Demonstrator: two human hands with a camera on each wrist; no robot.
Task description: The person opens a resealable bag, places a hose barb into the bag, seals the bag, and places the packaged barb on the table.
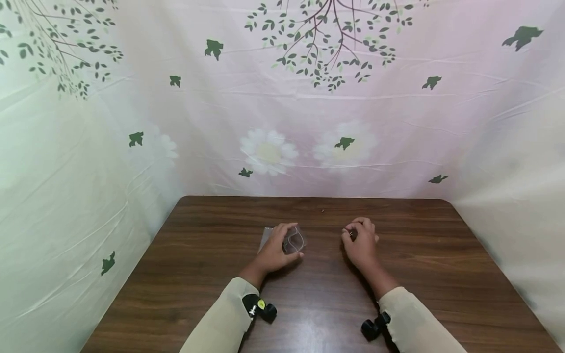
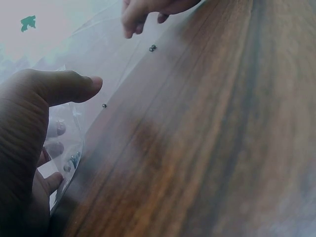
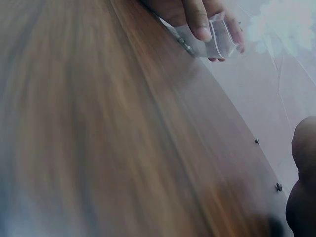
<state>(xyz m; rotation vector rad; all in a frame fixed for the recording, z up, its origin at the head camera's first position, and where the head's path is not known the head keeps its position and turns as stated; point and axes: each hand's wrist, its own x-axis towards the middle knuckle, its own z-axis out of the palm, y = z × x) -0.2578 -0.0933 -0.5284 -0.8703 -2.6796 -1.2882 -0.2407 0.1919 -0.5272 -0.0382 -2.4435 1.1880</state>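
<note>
Clear plastic bag (image 1: 295,239), mouth open

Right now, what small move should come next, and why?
Probably the right hand should pinch the two touching bits close by it. They seem to lie loose on the table, while the left hand holds the clear bag, where more bits already sit.

Brown wood-grain table (image 1: 322,289), pale hanging fabric (image 1: 304,113), printed branches (image 1: 333,34), white flowers (image 1: 268,152), green bird shapes (image 1: 214,48)
</note>
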